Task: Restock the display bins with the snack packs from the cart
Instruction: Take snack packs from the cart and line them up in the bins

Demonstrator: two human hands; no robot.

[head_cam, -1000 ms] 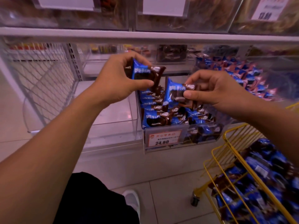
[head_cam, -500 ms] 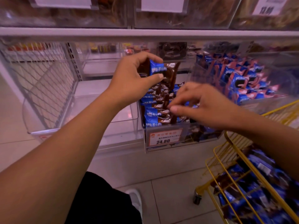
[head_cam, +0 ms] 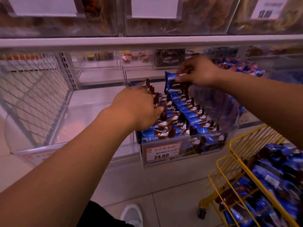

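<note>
A clear display bin point(head_cam: 165, 161) with an orange 24.80 price tag holds two rows of blue-and-brown snack packs point(head_cam: 193, 115). My left hand point(head_cam: 136, 108) reaches down onto the left row, fingers curled among the packs; whether it grips one is hidden. My right hand point(head_cam: 198, 71) is higher, above the back of the right row, pinching one blue snack pack point(head_cam: 172, 81) by its edge. At the lower right the yellow wire cart point(head_cam: 232, 161) holds several more of the same packs.
An empty clear bin point(head_cam: 41, 148) stands to the left of the stocked one, and another bin with blue packs point(head_cam: 242, 68) to the right. A shelf rail point(head_cam: 147, 41) with upper bins runs overhead. My shoe point(head_cam: 132, 215) rests on the tiled floor.
My left hand has dropped from holding a pack up high onto the left row. My right hand has risen from the front of the bin to its back, holding a pack.
</note>
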